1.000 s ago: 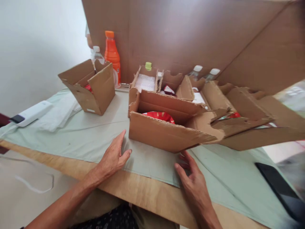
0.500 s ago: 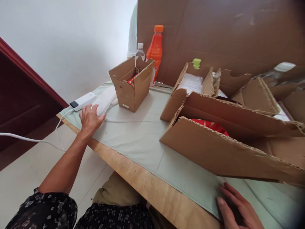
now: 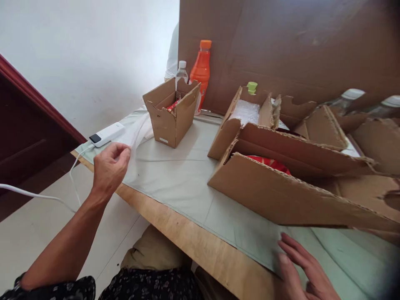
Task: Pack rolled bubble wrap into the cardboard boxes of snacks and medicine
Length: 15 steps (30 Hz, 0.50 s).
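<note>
My left hand (image 3: 109,168) is at the table's left corner, fingers pinched on the edge of a thin translucent plastic bag (image 3: 137,131) that lifts off a pale stack beside a white power bank (image 3: 106,134). Near the front edge, my right hand (image 3: 300,271) lies flat and open on the pale green cloth (image 3: 178,183), just below a long open cardboard box (image 3: 281,196) with something red (image 3: 271,163) inside.
A small open cardboard box (image 3: 170,114) stands at the back left, with a water bottle (image 3: 180,71) and an orange bottle (image 3: 201,68) behind it. More open boxes and bottles (image 3: 346,98) crowd the right. A tall cardboard sheet (image 3: 281,46) walls the back. A person's white sleeve (image 3: 173,50) shows behind.
My left hand has gone from lying flat on the pale stack to a pinch, raised slightly with the plastic bag's edge. My right hand has barely moved.
</note>
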Motion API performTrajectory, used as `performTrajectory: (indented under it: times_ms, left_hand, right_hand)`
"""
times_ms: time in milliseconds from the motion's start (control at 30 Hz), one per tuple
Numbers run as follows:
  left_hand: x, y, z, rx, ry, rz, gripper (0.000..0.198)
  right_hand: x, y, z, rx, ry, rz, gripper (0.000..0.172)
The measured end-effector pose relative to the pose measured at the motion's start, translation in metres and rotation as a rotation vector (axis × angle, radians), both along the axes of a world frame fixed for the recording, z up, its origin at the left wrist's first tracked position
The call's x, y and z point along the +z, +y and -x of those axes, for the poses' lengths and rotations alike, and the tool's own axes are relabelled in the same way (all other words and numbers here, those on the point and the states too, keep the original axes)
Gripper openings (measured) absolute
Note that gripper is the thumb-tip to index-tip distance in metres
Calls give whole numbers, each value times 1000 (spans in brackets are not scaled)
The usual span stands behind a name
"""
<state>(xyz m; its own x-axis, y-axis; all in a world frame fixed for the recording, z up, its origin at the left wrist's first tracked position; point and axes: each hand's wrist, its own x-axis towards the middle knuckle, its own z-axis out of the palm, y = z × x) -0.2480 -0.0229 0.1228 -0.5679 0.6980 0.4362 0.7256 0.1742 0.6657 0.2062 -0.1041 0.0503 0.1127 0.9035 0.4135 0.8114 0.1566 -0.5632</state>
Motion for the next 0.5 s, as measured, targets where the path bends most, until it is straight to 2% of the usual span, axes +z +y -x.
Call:
performTrajectory:
  times_ms: [100,133,200,267,300,400,433,500]
  left_hand:
    - [-4,-30,-52,-213,-275,40,20]
    - [-10,-39,-70,-291,-400,62,19]
    - [-23,-53,-106,-462,-655,123,20]
    - [-34,-64,-139,-632,-882,223,23]
    - [-37,-68,-153,-721,-982,280,24]
    - [-37,-73,-178,-943,-1111,368,31]
    - [-35,-73,-181,-981,-1066,356,31]
    - [-32,-70,-181,-987,-852,295,24]
  right_hand:
    - [13,-10,38,201,6,-94,23]
    - [16,-12,52,286,17,-66,30]
    - [17,-15,78,422,34,25,61]
    - [13,-15,95,468,83,96,83]
    - [10,-14,99,438,125,112,82]
    - [4,-10,89,224,291,144,50]
    - [4,-9,79,147,348,160,43]
    - [7,-8,52,29,428,200,42]
